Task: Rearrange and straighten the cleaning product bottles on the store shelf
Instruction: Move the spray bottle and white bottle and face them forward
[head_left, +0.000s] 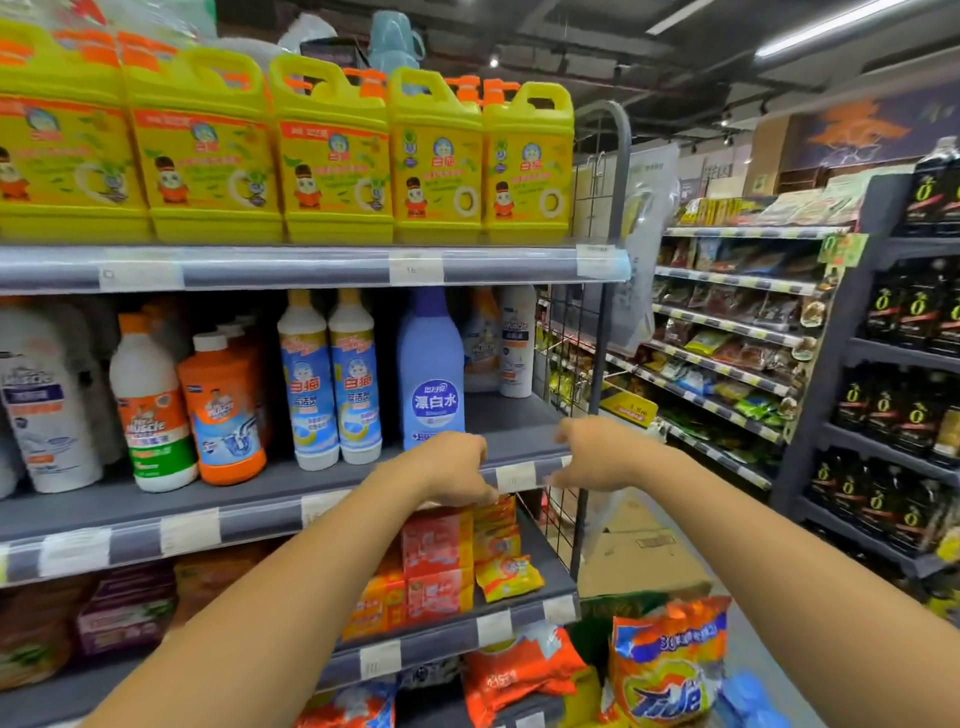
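Both hands at the front edge of the middle shelf (260, 512) — left hand (457, 465) and right hand (592, 452) with fingers curled, holding nothing, near the price strip. Just behind the left: blue bleach bottle (431, 374), upright. Left of it, paired white-blue bottles (330, 384) squared; orange bottle (223, 410) and white bottle (150, 410) look tilted — likely still to straighten. Far right, white bottles (514, 343) sit deep.

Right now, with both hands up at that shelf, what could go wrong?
1. The left hand is right in front of the tall blue bottle, which stands alone near the shelf edge; a bump might tip it off.
2. If it falls sideways, it could hit the two white bottles beside it.
3. The right hand is at the price tag strip and may knock a tag loose.
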